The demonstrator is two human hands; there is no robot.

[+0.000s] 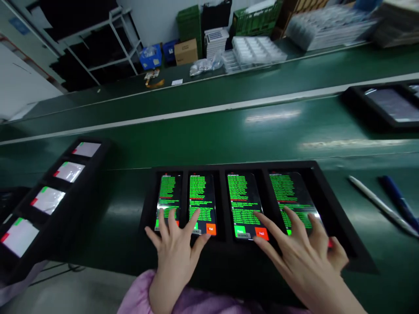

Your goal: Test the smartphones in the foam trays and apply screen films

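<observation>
Several phones lie side by side in a black tray (pixel 222 209), their screens showing green text on black with green and red buttons. My left hand (pixel 176 244) is spread over the lower parts of the leftmost phone (pixel 168 192) and the second phone (pixel 202 196), holding nothing. Its thumb is by the second phone's red button. My right hand (pixel 301 248) is also spread, with fingers over the third phone (pixel 244 196) and the rightmost phone (pixel 291 192). Its thumb is near the third phone's red button. The fingers hide part of the rightmost phone's lower screen.
Another black tray (pixel 93 168) of lit phones is at the left. Part of a further tray (pixel 366 109) shows at the upper right. A white pen (pixel 376 200) and a blue pen (pixel 399 203) lie at the right. Clear plastic trays (pixel 255 50) stand at the back.
</observation>
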